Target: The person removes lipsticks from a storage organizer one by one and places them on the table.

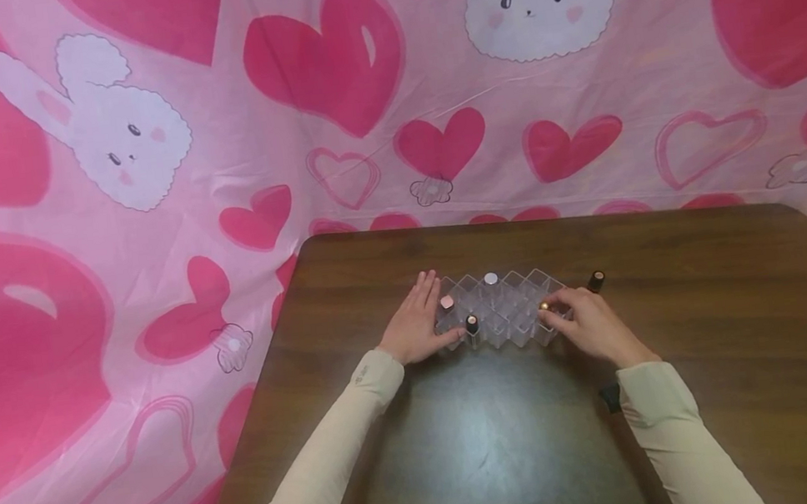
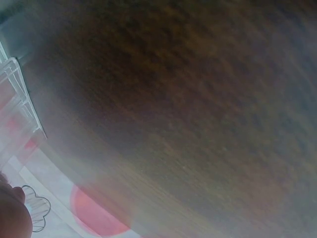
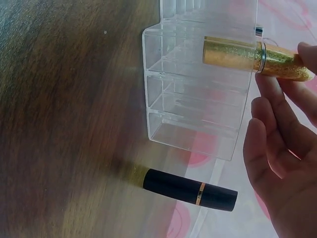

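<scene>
A clear lipstick organizer (image 1: pixel 511 324) with diamond-shaped compartments stands on the table. My right hand (image 1: pixel 594 325) pinches a gold lipstick tube (image 3: pixel 233 53) by its upper end, over the organizer's right end. In the right wrist view the tube's lower part is inside a compartment, seen through the clear wall. My left hand (image 1: pixel 416 326) rests against the organizer's left end, fingers straight and thumb along the front. A pink-topped lipstick (image 1: pixel 447 303), a white-topped one (image 1: pixel 491 279) and a black one (image 1: pixel 471 324) stand in compartments.
Another black lipstick (image 3: pixel 188 191) with a gold band stands upright on the table, just right of the organizer. The dark wooden table (image 1: pixel 473 445) has rounded corners. Behind it hangs a pink cloth (image 1: pixel 364 173) printed with hearts and rabbits.
</scene>
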`<state>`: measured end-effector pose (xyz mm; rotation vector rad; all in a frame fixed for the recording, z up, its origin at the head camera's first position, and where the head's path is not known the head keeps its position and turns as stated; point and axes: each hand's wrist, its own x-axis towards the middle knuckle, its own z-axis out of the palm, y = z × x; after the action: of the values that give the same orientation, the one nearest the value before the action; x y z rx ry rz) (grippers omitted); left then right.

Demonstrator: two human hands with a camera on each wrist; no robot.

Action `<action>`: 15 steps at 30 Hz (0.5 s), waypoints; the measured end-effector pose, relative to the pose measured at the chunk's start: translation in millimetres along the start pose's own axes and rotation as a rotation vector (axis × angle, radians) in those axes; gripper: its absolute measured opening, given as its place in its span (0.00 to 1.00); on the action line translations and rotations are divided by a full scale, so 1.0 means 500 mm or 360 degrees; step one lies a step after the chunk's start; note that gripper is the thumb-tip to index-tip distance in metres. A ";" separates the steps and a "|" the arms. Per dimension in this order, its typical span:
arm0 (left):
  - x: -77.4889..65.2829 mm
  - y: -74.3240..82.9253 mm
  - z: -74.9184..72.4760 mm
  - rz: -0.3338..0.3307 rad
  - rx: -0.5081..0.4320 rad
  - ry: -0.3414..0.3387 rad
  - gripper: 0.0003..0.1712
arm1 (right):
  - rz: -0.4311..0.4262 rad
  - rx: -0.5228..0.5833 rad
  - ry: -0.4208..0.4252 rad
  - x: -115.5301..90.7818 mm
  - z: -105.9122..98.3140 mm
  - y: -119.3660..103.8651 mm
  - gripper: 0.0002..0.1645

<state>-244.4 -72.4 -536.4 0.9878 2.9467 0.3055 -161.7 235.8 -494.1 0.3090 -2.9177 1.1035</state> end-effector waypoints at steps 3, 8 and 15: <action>0.000 -0.001 0.000 -0.0005 0.0002 -0.0012 0.59 | -0.0008 0.0006 -0.0001 0.001 0.001 -0.001 0.13; 0.000 0.000 -0.001 -0.0012 -0.0005 -0.0021 0.59 | -0.0029 0.0016 0.0004 0.000 0.001 -0.003 0.12; -0.002 0.000 -0.001 0.0007 -0.0007 0.0004 0.60 | -0.0003 0.0026 -0.0045 -0.009 -0.002 -0.007 0.15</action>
<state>-243.7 -73.3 -536.2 0.9946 2.9449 0.3133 -156.7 234.6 -491.4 0.3305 -2.9335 1.1326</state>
